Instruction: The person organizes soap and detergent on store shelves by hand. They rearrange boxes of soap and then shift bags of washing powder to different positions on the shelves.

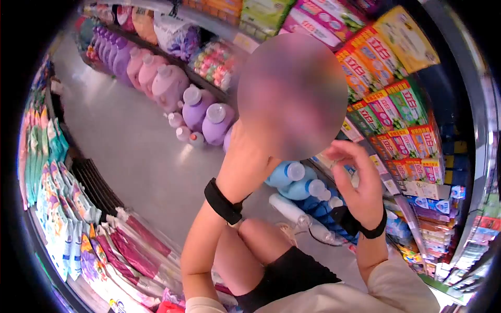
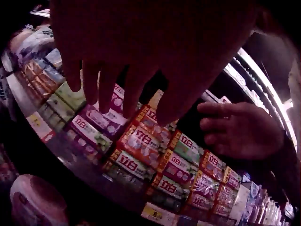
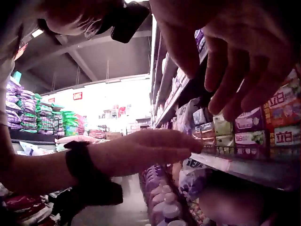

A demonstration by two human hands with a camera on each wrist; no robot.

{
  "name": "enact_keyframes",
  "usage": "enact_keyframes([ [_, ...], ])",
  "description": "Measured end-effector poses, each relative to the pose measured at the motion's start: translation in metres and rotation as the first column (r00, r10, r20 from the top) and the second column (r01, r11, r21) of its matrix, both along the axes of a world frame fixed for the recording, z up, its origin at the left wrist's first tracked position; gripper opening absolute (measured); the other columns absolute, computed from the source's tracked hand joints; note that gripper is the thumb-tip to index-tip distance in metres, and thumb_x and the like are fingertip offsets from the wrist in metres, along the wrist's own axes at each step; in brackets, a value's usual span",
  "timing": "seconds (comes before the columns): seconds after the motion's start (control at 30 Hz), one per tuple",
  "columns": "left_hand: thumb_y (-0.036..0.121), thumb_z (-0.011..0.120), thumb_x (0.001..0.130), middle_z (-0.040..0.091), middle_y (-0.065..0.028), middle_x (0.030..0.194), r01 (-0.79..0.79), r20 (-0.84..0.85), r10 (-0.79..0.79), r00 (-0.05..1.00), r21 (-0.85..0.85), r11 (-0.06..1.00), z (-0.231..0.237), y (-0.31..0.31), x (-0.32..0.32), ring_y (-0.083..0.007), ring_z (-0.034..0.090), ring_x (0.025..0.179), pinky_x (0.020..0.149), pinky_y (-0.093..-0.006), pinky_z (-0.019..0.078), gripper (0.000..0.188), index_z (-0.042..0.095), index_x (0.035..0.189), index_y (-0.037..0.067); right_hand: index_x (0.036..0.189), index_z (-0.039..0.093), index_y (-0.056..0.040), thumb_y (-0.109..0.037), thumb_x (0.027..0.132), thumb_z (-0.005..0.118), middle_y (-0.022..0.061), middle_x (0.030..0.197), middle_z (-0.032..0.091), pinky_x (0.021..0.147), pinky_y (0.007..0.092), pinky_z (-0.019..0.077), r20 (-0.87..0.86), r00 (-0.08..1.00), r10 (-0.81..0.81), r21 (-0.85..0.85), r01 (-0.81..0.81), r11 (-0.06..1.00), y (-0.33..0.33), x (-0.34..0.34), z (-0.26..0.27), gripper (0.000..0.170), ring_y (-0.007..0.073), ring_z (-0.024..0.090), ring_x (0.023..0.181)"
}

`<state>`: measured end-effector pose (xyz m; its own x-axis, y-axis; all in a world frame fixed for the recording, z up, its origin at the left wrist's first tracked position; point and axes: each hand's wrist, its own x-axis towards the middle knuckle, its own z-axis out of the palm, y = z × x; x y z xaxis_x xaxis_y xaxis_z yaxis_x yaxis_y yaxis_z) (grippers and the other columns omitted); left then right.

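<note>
My left hand (image 1: 244, 159) reaches forward over the aisle, its fingertips hidden by a round blurred patch in the head view. In the left wrist view the fingers of that left hand (image 2: 136, 52) spread loosely in front of shelved soap packs (image 2: 138, 141). The right wrist view shows the left hand (image 3: 153, 145) flat, with straight fingers and nothing in them. Beside the soap shelf, my right hand (image 1: 360, 182) is raised with relaxed, slightly bent fingers, holding nothing. Multipacks in orange, green and pink wrappers (image 1: 373, 55) fill the shelf nearest both hands.
Large purple bottles (image 1: 216, 122) and pink bottles (image 1: 169, 86) line the floor along the shelf. Blue bottles (image 1: 287, 175) stand below the hands. Bagged goods (image 1: 62, 208) lie at the left across the grey floor (image 1: 135, 141). A shelf edge with price tags (image 1: 381, 164) runs near the right hand.
</note>
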<state>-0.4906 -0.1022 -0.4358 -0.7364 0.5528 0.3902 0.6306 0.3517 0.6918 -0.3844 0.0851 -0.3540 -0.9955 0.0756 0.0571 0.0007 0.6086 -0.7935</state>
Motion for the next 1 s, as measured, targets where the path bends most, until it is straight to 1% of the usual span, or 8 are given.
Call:
enact_keyframes([
  [0.17,0.009,0.067,0.076,0.05,-0.0139,0.126,-0.043,0.033,0.041,0.999,0.054,0.998,0.006,-0.018,-0.028,-0.0355,0.047,0.115,0.096,-0.0433,0.0394,0.043,0.053,0.117,0.006,0.119,0.054,-0.0026,-0.006,0.086,0.059,0.0107,0.108,0.06,0.083,0.0307,0.046,-0.07,0.993,-0.099,0.09,0.105,0.99,-0.023,-0.062,0.03,0.033,0.0212,0.059,0.1],
  [0.23,0.009,0.067,0.075,0.05,-0.014,0.126,-0.035,0.055,0.031,0.998,0.077,0.996,0.013,-0.02,-0.046,-0.0355,0.047,0.115,0.096,-0.0432,0.0399,0.044,0.053,0.117,0.006,0.12,0.054,-0.0026,-0.007,0.086,0.06,0.0124,0.113,0.057,0.087,0.0317,0.0445,-0.196,0.969,-0.148,0.274,0.199,0.941,-0.024,-0.096,0.047,0.034,0.0232,0.056,0.106],
  [0.37,0.009,0.068,0.072,0.051,-0.0135,0.125,-0.033,0.018,0.031,0.999,0.117,0.993,0.022,-0.006,-0.084,-0.0335,0.048,0.114,0.093,-0.0433,0.0417,0.047,0.053,0.117,0.008,0.124,0.051,-0.0035,-0.012,0.086,0.062,0.0168,0.121,0.054,0.094,0.0371,0.0425,-0.428,0.904,0.019,0.646,0.291,0.706,0.002,-0.164,0.072,0.041,0.0323,0.053,0.112],
  [0.5,0.01,0.067,0.072,0.048,-0.0123,0.13,-0.016,-0.107,0.033,0.994,0.15,0.989,0.02,0.024,-0.124,-0.0331,0.046,0.119,0.097,-0.0431,0.0404,0.055,0.051,0.124,0.011,0.131,0.046,-0.0034,-0.021,0.089,0.061,0.0198,0.129,0.052,0.101,0.0402,0.0383,-0.488,0.871,0.052,0.72,0.369,0.588,0.027,-0.228,0.048,0.047,0.0349,0.05,0.119],
  [0.6,0.01,0.066,0.073,0.043,-0.0112,0.137,-0.033,-0.226,0.06,0.972,0.121,0.992,-0.006,0.053,-0.144,-0.0337,0.043,0.124,0.101,-0.0442,0.0383,0.064,0.046,0.133,0.017,0.131,0.046,-0.0035,-0.025,0.089,0.061,0.0192,0.127,0.053,0.1,0.0425,0.0388,-0.499,0.866,0.037,0.804,0.446,0.394,0.031,-0.253,0.019,0.049,0.0362,0.049,0.119],
  [0.63,0.01,0.066,0.073,0.042,-0.011,0.138,-0.036,-0.279,0.07,0.958,0.125,0.991,-0.014,0.061,-0.149,-0.0336,0.042,0.125,0.101,-0.0445,0.0381,0.065,0.046,0.134,0.018,0.13,0.046,-0.006,-0.027,0.088,0.062,0.0175,0.123,0.055,0.095,0.0451,0.0411,-0.483,0.842,0.239,0.872,0.438,0.219,0.03,-0.255,0.019,0.05,0.0373,0.052,0.113],
  [0.93,0.013,0.063,0.076,0.034,-0.0116,0.146,0.059,-0.505,-0.01,0.863,0.082,0.995,-0.059,0.089,-0.17,-0.0386,0.038,0.128,0.104,-0.0483,0.0335,0.066,0.044,0.138,0.027,0.128,0.047,-0.0138,-0.034,0.088,0.059,0.0145,0.111,0.06,0.081,0.0486,0.0445,-0.571,0.812,0.121,0.814,0.543,0.205,0.042,-0.259,0.008,0.046,0.036,0.057,0.102],
  [1.0,0.014,0.063,0.077,0.033,-0.0114,0.147,0.056,-0.549,0.011,0.835,0.106,0.993,-0.063,0.097,-0.17,-0.0398,0.037,0.129,0.104,-0.0494,0.0326,0.065,0.044,0.138,0.027,0.126,0.047,-0.0062,-0.026,0.082,0.063,0.0192,0.104,0.06,0.082,0.047,0.0444,-0.59,0.8,0.11,0.804,0.568,0.177,0.035,-0.256,0.012,0.051,0.0369,0.058,0.096],
])
